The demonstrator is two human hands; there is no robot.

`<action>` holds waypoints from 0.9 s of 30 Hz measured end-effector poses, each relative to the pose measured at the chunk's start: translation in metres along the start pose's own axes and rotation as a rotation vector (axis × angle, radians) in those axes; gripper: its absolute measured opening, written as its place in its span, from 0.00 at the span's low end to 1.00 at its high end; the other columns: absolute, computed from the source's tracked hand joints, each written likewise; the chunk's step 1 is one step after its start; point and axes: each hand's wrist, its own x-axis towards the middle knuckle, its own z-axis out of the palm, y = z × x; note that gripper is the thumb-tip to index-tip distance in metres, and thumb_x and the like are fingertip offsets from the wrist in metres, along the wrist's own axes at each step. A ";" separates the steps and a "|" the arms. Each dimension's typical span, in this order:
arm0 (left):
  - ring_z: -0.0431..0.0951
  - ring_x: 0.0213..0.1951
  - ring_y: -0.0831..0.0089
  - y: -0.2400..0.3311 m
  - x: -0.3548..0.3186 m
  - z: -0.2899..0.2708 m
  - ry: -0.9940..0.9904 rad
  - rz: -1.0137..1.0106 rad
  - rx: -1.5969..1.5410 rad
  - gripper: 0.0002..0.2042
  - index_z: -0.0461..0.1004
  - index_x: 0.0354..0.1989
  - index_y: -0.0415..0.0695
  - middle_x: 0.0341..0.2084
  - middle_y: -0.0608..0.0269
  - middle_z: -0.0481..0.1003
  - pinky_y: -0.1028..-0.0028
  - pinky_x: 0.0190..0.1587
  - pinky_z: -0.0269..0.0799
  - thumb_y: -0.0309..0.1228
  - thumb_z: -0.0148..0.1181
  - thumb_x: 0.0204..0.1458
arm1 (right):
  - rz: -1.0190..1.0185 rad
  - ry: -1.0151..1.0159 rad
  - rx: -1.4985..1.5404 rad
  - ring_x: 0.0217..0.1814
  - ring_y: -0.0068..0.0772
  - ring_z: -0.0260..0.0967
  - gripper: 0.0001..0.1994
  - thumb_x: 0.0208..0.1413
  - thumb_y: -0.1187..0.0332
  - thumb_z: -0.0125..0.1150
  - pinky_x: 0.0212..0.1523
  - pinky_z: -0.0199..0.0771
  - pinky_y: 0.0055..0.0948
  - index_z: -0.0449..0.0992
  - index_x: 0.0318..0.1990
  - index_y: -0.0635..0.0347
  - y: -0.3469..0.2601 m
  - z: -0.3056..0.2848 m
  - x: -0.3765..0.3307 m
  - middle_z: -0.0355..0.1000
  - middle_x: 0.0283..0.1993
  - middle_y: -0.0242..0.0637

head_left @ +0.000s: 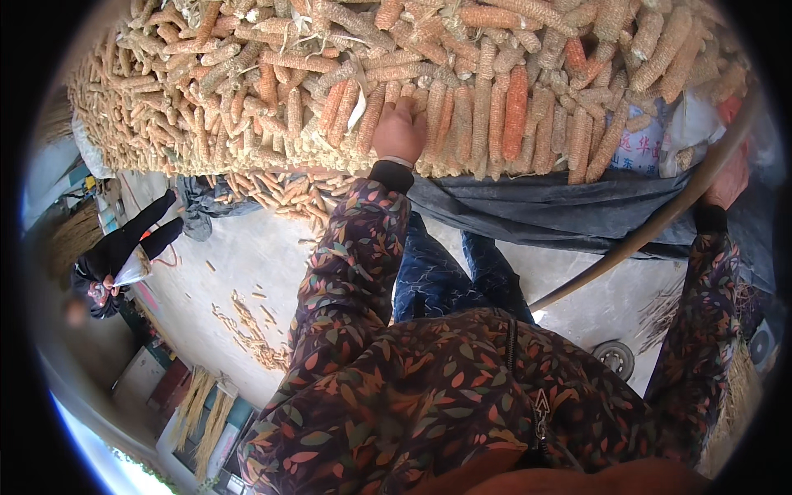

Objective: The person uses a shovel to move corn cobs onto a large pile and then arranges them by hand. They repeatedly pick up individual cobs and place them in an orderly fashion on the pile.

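A big heap of dry corncobs [346, 62] fills the upper part of the view, with a row standing side by side along its near edge. My left hand [402, 132] is at the middle of that row, its fingers curled down over a corncob; the fingertips are hidden. Just left of it, a pale husk strip [356, 111] sticks out. A redder corncob [515, 113] stands to its right. My right hand [729, 177] is at the far right, beside a long wooden pole [643, 235]. The pole partly covers it, and its grip does not show clearly.
A dark sheet [544, 210] hangs below the heap. A printed white sack [639, 144] lies under the cobs at right. Loose cobs [256, 334] are scattered on the concrete floor [223, 272]. Another person [115, 256] is at left. A wheel [613, 360] lies at lower right.
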 end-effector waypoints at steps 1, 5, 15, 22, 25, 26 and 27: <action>0.79 0.42 0.49 -0.006 -0.002 0.006 0.067 0.072 0.040 0.13 0.76 0.44 0.48 0.40 0.48 0.74 0.53 0.41 0.76 0.36 0.64 0.51 | -0.013 0.011 0.003 0.59 0.49 0.68 0.20 0.56 0.55 0.57 0.60 0.64 0.44 0.74 0.51 0.56 -0.003 0.002 0.005 0.74 0.53 0.44; 0.77 0.42 0.47 0.003 0.001 0.000 0.025 0.016 -0.006 0.12 0.77 0.43 0.47 0.40 0.50 0.75 0.53 0.42 0.75 0.35 0.63 0.52 | -0.015 -0.011 -0.002 0.60 0.48 0.68 0.20 0.56 0.55 0.57 0.61 0.63 0.44 0.74 0.52 0.56 0.003 0.001 -0.004 0.74 0.53 0.44; 0.71 0.55 0.53 -0.092 0.022 -0.056 0.355 -0.100 0.382 0.32 0.69 0.60 0.49 0.50 0.56 0.74 0.52 0.54 0.67 0.43 0.70 0.45 | -0.021 -0.032 -0.003 0.61 0.46 0.68 0.22 0.57 0.53 0.57 0.63 0.62 0.42 0.74 0.54 0.56 0.006 0.004 0.002 0.74 0.54 0.43; 0.72 0.54 0.52 -0.088 0.027 -0.054 0.145 -0.148 0.158 0.29 0.71 0.59 0.48 0.47 0.53 0.76 0.53 0.53 0.69 0.42 0.68 0.46 | 0.005 -0.084 -0.019 0.62 0.45 0.68 0.23 0.58 0.52 0.56 0.64 0.61 0.41 0.74 0.56 0.56 0.012 0.002 0.001 0.74 0.55 0.43; 0.72 0.53 0.50 -0.088 0.014 -0.041 0.159 -0.242 0.073 0.30 0.71 0.60 0.48 0.46 0.53 0.76 0.51 0.53 0.68 0.44 0.66 0.48 | 0.033 -0.124 -0.015 0.62 0.44 0.68 0.24 0.58 0.52 0.56 0.65 0.60 0.41 0.73 0.56 0.56 0.013 0.002 0.002 0.74 0.55 0.43; 0.71 0.53 0.50 -0.094 0.010 -0.037 0.184 -0.238 0.139 0.30 0.71 0.61 0.48 0.47 0.53 0.76 0.51 0.53 0.67 0.45 0.66 0.48 | 0.023 -0.104 -0.023 0.61 0.45 0.69 0.23 0.58 0.52 0.57 0.64 0.61 0.41 0.74 0.55 0.56 0.014 0.005 0.001 0.75 0.54 0.43; 0.71 0.53 0.50 -0.099 0.007 -0.033 0.208 -0.236 0.204 0.30 0.71 0.61 0.49 0.47 0.53 0.76 0.51 0.54 0.67 0.46 0.66 0.49 | 0.012 -0.087 -0.031 0.60 0.46 0.69 0.21 0.58 0.53 0.57 0.63 0.63 0.42 0.75 0.53 0.56 0.014 0.008 -0.002 0.76 0.53 0.44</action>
